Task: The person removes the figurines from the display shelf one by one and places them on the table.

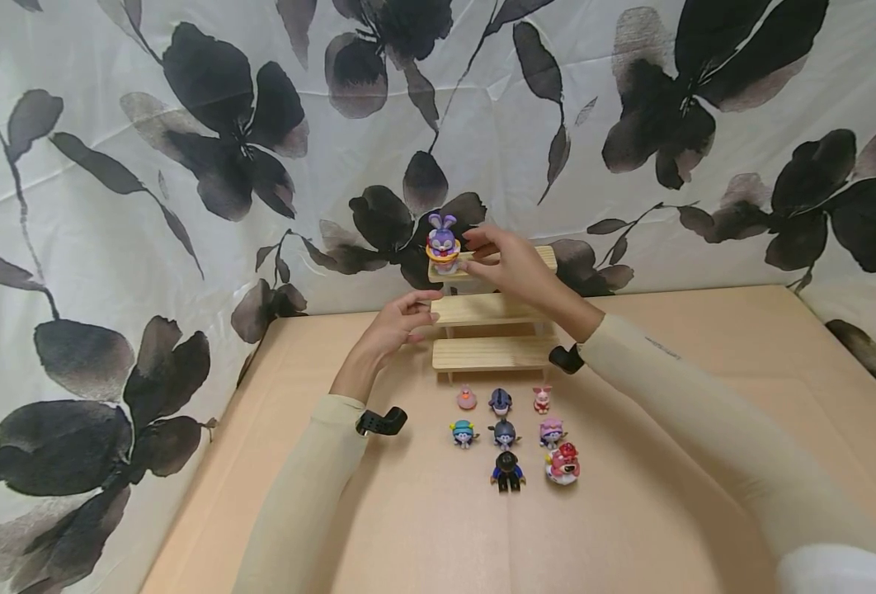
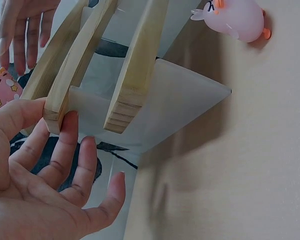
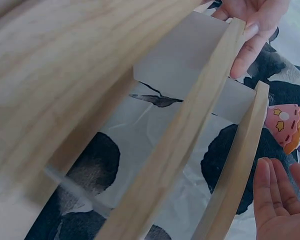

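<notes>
A purple rabbit figurine [image 1: 443,235] with an orange ring round it stands on the left end of the top step of a three-step wooden display stand [image 1: 490,355]. Just right of the figurine is my right hand [image 1: 515,268]; in the right wrist view its fingers [image 3: 272,185] are straight and hold nothing. Part of the figurine's pink base [image 3: 282,122] shows there above the fingertips. My left hand [image 1: 392,330] pinches the left end of the middle step [image 2: 55,112] between thumb and finger, its other fingers spread.
Several small figurines stand in rows on the table in front of the stand, among them a pink bird [image 1: 467,398], a figure in black and blue [image 1: 508,472] and a red-and-pink one [image 1: 562,464]. Floral fabric [image 1: 527,181] hangs close behind the stand.
</notes>
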The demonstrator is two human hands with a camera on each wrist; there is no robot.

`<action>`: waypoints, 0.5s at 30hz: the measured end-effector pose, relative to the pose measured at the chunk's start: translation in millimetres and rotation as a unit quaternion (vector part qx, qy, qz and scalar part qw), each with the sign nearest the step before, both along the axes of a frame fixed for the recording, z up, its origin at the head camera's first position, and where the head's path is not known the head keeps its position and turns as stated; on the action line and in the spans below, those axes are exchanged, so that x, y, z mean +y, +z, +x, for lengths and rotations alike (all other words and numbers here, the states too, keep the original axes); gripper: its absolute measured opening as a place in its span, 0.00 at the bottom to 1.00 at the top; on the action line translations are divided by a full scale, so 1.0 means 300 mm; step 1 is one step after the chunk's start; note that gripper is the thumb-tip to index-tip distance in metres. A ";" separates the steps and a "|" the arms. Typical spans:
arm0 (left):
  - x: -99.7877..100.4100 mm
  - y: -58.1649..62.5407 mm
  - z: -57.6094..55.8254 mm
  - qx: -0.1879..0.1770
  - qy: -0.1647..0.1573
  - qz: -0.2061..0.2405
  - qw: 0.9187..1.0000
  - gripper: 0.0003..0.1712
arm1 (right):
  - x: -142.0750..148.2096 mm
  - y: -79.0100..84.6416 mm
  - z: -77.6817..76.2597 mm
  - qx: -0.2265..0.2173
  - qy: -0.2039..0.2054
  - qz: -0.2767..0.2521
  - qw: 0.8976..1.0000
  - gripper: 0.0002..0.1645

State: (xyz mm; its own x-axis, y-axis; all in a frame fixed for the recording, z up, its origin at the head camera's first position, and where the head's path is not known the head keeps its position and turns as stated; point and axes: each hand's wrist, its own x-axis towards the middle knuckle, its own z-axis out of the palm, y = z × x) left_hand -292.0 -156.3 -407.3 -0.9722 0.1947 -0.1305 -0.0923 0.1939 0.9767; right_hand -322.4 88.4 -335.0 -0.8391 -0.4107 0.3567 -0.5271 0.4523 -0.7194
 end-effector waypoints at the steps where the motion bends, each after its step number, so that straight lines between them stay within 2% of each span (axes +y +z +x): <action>1: 0.000 0.001 0.000 0.000 0.000 0.001 1.000 0.22 | -0.006 0.003 -0.006 0.003 0.000 -0.004 1.000 0.32; 8: -0.001 -0.003 -0.004 0.004 -0.002 0.000 1.000 0.22 | -0.046 0.022 -0.027 0.000 0.015 -0.029 0.999 0.31; 15: -0.004 -0.007 -0.006 0.007 -0.005 -0.007 1.000 0.22 | -0.082 0.032 -0.040 -0.009 0.015 -0.030 0.999 0.29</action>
